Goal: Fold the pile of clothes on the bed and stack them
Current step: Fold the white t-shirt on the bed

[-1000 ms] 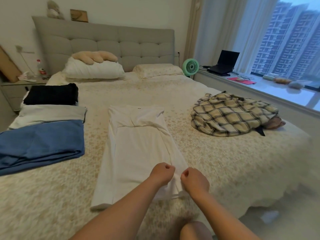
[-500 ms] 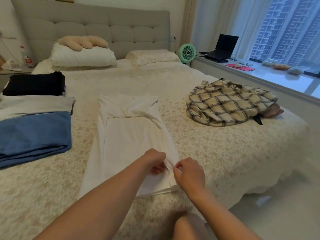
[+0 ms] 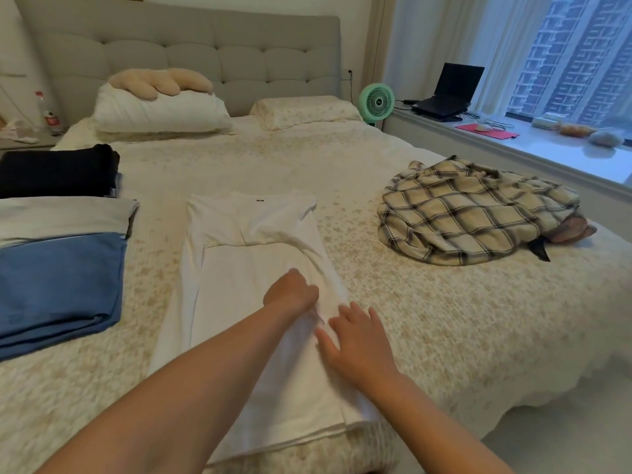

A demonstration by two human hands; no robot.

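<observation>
head view | white shirt lies long on the bed, middle near part | left hand has fingers curled, pinching shirt's right fold | right hand rests flat on shirt, fingers spread | folded blue cloth at left | plaid shirt unfolded, far right

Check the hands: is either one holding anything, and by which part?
The left hand pinches the white shirt at its right folded edge. The right hand lies open on it, holding nothing.
</observation>
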